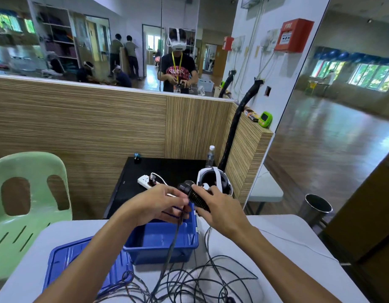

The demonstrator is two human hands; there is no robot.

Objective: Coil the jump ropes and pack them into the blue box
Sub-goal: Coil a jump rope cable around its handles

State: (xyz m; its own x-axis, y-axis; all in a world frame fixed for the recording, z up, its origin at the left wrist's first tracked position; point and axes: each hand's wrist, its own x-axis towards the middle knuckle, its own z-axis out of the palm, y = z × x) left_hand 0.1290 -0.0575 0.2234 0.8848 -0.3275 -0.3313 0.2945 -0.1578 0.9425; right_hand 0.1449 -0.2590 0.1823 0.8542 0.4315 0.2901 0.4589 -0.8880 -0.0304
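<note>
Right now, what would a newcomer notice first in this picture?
Both hands meet mid-frame: the right hand grips a black ribbed jump rope handle, the left hand pinches its cord. Below them sits the open blue box, with tangled black ropes spread over the white table.

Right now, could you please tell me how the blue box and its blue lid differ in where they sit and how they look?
The blue box stands upright and open, farther back on the white table; the blue lid lies flat, nearer and to the left. The box is deep with plain walls; the lid is shallow and ribbed. Black rope crosses the lid's near corner, while one strand hangs in front of the box. Both are the same blue plastic.
</note>
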